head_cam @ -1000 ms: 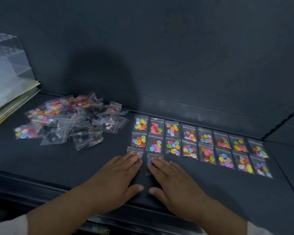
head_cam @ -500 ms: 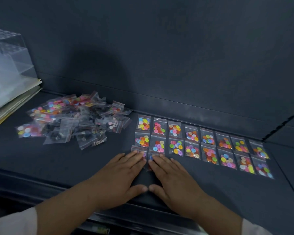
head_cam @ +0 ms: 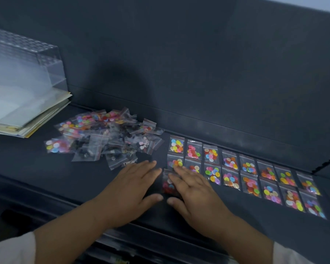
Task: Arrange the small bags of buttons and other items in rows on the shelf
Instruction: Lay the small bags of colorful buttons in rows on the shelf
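Two rows of small clear bags with coloured buttons (head_cam: 231, 171) lie side by side on the dark shelf (head_cam: 46, 174), running to the right. A loose heap of unsorted bags (head_cam: 103, 138) sits to their left. At the left end of a third row lies one bag of mostly red buttons (head_cam: 168, 184). My left hand (head_cam: 130, 187) lies flat on the shelf just left of it, fingers straight. My right hand (head_cam: 192, 191) lies flat with its fingers over that bag's right edge and the second-row bags.
A clear plastic box (head_cam: 25, 73) stands on a stack of papers (head_cam: 27, 115) at the far left. The shelf's back wall (head_cam: 179, 73) rises behind the bags. The shelf's front lip (head_cam: 74, 204) runs under my wrists.
My left hand has slid left off the third-row bags, uncovering a red-button bag between my hands. My right hand has reached further over the second row. The camera has moved closer.
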Demonstrator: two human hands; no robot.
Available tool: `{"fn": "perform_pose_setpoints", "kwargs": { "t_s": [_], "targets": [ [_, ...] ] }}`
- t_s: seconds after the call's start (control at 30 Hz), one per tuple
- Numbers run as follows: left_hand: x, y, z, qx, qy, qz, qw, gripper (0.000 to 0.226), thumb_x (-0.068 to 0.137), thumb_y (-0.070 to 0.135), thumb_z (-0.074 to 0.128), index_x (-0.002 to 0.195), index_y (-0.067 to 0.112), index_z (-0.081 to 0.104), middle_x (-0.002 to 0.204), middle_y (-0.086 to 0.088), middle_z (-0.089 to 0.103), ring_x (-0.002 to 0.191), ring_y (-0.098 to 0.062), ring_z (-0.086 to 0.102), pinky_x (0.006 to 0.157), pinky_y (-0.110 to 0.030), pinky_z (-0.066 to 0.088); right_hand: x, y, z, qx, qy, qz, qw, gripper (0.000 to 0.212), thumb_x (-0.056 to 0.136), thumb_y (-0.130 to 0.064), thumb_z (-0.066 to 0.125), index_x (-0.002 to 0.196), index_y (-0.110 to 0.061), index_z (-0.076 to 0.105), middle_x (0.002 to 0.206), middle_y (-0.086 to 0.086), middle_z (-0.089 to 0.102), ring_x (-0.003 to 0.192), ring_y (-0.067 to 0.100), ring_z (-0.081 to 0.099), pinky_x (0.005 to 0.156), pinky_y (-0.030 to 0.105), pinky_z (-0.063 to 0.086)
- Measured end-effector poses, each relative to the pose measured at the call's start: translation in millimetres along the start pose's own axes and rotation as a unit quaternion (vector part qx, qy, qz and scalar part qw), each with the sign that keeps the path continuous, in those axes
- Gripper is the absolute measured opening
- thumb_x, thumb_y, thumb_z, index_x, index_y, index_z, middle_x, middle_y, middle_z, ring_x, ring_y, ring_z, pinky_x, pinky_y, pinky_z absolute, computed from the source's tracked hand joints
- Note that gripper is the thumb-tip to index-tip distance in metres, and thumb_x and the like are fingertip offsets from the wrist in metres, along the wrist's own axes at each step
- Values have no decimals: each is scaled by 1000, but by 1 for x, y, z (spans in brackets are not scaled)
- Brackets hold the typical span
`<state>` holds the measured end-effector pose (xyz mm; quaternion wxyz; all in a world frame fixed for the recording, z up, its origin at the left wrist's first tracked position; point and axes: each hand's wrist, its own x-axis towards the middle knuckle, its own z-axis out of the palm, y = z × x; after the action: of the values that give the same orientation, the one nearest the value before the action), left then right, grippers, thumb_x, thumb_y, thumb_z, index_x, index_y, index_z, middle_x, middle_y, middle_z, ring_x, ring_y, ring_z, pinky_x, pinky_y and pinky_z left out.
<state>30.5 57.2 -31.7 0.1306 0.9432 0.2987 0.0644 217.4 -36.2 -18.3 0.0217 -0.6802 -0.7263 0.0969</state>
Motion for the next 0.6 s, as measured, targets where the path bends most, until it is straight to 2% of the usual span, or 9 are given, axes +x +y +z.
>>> {"fn": "perform_pose_setpoints", "kwargs": {
  "t_s": [0.1, 0.17, 0.3, 0.4, 0.5, 0.6],
  "targets": [
    [-10, -25, -10, 31, 44, -37, 998, 70, 89, 65, 23, 145, 25, 34, 152, 2, 32, 138, -16, 32, 109, -27, 12, 23, -16, -5, -8, 1, -21, 1000, 77, 82, -63, 14, 150, -27, 12, 159, -6, 2, 145, 11, -3, 109, 23, -14],
    [-17, -41, -18, 41, 55, -64, 996, 69, 87, 64, 26, 139, 22, 44, 143, 0, 46, 128, -18, 46, 105, -30, 25, 39, -29, -8, -11, -4, -35, 999, 73, 85, -60, 16, 150, -27, 12, 159, -5, 2, 145, 12, -2, 110, 24, -13],
    [-30, -73, -29, 40, 84, -121, 988, 72, 84, 65, 26, 139, 22, 44, 141, -1, 48, 126, -20, 47, 105, -35, 34, 74, -55, -9, -12, 1, -72, 997, 62, 96, -51, 32, 149, -25, 15, 159, -2, 6, 145, 15, 4, 114, 28, -4],
    [-40, -99, -38, 38, 95, -163, 981, 68, 87, 60, 39, 143, 21, 38, 145, -2, 42, 131, -20, 41, 109, -38, 34, 102, -75, -8, 5, 0, -94, 996, 60, 97, -49, 35, 148, -25, 19, 159, -2, 9, 145, 16, 6, 115, 29, 0],
    [-48, -126, -49, 44, 114, -206, 971, 61, 87, 43, 59, 138, 13, 45, 137, -9, 51, 123, -27, 49, 102, -41, 41, 129, -94, -7, 15, 2, -113, 993, 57, 96, -48, 38, 147, -25, 24, 158, -3, 12, 144, 16, 8, 114, 27, 2],
    [-54, -151, -59, 31, 138, -253, 957, 52, 84, 32, 65, 129, 9, 52, 126, -13, 58, 112, -34, 55, 92, -43, 47, 154, -112, -4, 19, -6, -120, 993, 57, 97, -46, 38, 148, -25, 23, 158, -4, 11, 144, 16, 8, 115, 28, 2]
  ]
}}
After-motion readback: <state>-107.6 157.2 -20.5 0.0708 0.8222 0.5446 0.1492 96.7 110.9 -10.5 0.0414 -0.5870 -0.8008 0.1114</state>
